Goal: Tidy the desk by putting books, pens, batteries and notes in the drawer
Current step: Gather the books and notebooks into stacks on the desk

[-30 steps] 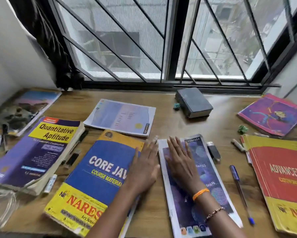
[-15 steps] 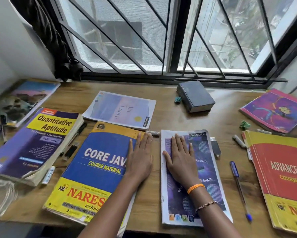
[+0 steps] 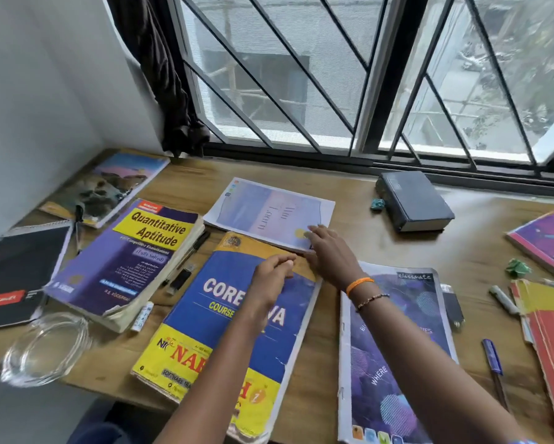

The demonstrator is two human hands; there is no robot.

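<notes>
While the right hand (image 3: pixel 328 251) is stretched out over the desk (image 3: pixel 359 248), its fingertips are laid on the near right corner of the pale notebook (image 3: pixel 266 213), fingers mostly straight and close together; whether the corner is actually pinched can't be told. The left hand (image 3: pixel 274 274) is held over the top of the Java book (image 3: pixel 234 331), fingers loosely curled, nothing gripped as far as can be seen.

The pale notebook is set flat just behind the Java book, edges touching or overlapping a bit. To the left an Aptitude book (image 3: pixel 128 261) is parked, with a black pen (image 3: pixel 192 251) and a small dark stick (image 3: pixel 181 278) wedged between the two. A purple notebook (image 3: pixel 397 363) is lying under the right forearm, a blue pen (image 3: pixel 493 357) just right of it. A thick dark book (image 3: pixel 413 200) is found by the window, and a glass dish (image 3: pixel 45 347) at the near left edge.
</notes>
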